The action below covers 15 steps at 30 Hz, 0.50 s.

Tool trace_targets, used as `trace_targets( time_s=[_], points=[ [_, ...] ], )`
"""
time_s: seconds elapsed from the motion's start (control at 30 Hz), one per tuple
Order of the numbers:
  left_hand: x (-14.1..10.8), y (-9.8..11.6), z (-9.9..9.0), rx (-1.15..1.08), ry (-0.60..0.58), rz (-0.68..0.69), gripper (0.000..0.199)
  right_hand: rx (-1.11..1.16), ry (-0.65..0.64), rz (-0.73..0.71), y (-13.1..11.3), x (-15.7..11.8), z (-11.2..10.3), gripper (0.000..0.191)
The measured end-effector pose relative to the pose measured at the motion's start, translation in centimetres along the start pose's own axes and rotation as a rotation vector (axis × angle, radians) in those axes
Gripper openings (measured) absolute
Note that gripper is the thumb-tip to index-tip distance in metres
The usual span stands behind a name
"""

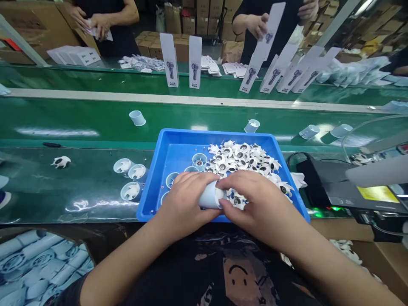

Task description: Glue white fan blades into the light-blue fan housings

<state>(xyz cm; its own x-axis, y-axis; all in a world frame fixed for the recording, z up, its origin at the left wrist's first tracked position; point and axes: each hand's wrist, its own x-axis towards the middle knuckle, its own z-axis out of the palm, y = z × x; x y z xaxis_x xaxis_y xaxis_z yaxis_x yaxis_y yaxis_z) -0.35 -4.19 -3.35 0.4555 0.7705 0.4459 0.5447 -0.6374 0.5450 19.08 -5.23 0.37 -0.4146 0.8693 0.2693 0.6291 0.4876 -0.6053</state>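
Observation:
My left hand [186, 197] is wrapped round a light blue plastic cylinder [208, 196], lying on its side above the front of a blue tray [149, 178]. At the cylinder's right end, my right hand [251, 193] pinches a white fan impeller [219, 194] that sits at least partly inside the opening. How deep it sits is hidden by my fingers. Several white impellers [240, 157] with dark hubs are heaped on the tray's right side. On its left stand several blue cylinders [199, 160], one showing a motor inside.
Three cylinders with impellers [130, 191] stand left of the tray, near a loose impeller [60, 161] and a screwdriver [52, 145]. More cylinders [137, 118] rest on the green belt [79, 112]. A black device [338, 182] is at right. Two co-workers handle white boxes [195, 63] across the line.

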Motion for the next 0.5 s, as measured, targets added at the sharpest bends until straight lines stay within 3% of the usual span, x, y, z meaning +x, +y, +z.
trace_targets(
  time_s=[0.07, 0.23, 0.37, 0.47, 0.5],
  points=[
    [0.0, 0.1, 0.3, 0.031, 0.055, 0.016, 0.038, -0.123, -0.037, -0.063, -0.2, 0.4, 0.0, 0.018],
    [-0.1, 0.5, 1.0, 0.079, 0.212, 0.031, 0.031, -0.003, -0.023, -0.068, 0.4, 1.6, 0.5, 0.019],
    [-0.1, 0.7, 1.1, 0.063, 0.221, 0.028, 0.031, 0.042, 0.014, -0.035, 0.9, 1.5, 0.7, 0.011],
    [0.0, 0.3, 1.2, -0.006, 0.214, -0.043, 0.037, 0.060, 0.083, -0.093, 1.1, 0.7, 0.1, 0.004],
    [-0.1, 0.1, 1.3, -0.031, 0.224, -0.072, 0.040, 0.086, 0.101, -0.121, 1.1, 0.4, -0.1, 0.013]
  ],
)
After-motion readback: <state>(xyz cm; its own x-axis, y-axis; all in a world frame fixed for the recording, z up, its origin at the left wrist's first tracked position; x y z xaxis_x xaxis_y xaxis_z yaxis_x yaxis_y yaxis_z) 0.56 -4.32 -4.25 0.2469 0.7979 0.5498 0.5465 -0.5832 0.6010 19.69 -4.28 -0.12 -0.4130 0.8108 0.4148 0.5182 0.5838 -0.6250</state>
